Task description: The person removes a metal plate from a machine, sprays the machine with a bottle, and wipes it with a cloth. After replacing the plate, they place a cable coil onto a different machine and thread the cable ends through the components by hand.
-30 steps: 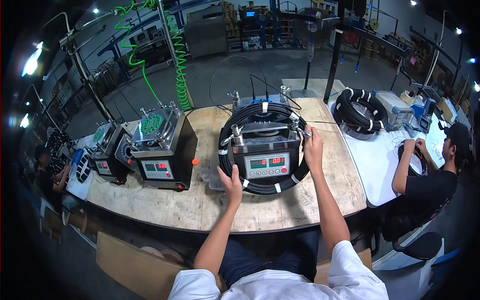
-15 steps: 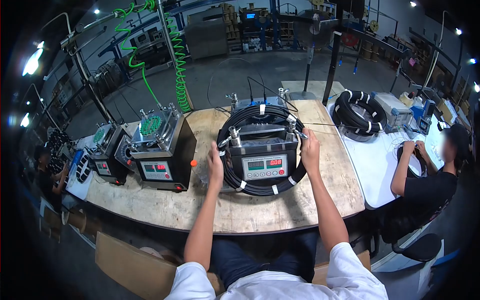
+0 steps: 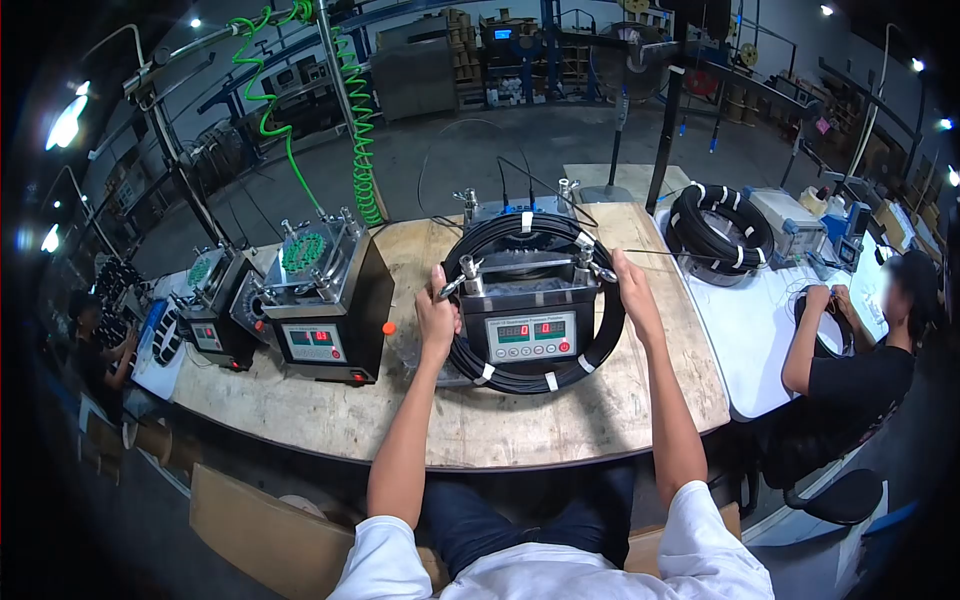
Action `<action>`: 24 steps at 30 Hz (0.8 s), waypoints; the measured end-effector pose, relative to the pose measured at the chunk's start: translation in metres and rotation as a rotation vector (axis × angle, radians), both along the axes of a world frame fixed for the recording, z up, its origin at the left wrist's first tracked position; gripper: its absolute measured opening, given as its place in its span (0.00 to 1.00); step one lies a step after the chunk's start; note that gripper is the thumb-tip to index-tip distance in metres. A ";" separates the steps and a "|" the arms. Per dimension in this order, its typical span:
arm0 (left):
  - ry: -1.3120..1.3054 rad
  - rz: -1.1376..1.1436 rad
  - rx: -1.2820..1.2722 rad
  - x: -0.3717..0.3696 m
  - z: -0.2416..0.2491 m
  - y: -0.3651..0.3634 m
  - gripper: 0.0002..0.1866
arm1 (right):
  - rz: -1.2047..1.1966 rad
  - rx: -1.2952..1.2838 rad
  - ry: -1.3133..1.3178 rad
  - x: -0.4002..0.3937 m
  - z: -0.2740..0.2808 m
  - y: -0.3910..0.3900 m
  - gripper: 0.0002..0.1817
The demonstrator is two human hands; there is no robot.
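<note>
A black cable coil, bound with white tape bands, stands tilted around the front of a polishing machine with a red-lit display. My left hand is closed at the coil's left side, its fingers curled beside a metal clamp lever. At the opposite side, my right hand holds the coil's edge near the right clamp lever; some of its fingers are hidden. Thin cables rise from connectors on top of the machine.
Two similar machines stand to the left on the wooden table, with an orange knob beside the nearer one. Another cable coil lies on the white table at right, where a co-worker handles a coil. Green coiled hoses hang behind.
My left hand has shifted slightly and its fingers are more curled. My right hand has moved a little to the right and up. The machine's display now reads 0 instead of 0.08.
</note>
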State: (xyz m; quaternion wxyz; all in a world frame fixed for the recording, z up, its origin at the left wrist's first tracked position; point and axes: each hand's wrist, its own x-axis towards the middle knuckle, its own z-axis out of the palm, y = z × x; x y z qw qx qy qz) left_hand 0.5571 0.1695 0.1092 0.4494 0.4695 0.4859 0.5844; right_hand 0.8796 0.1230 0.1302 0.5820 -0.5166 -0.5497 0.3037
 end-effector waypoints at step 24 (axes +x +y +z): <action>0.694 -0.089 0.609 0.017 0.075 0.000 0.25 | -0.410 0.122 -0.374 -0.050 0.038 0.012 0.26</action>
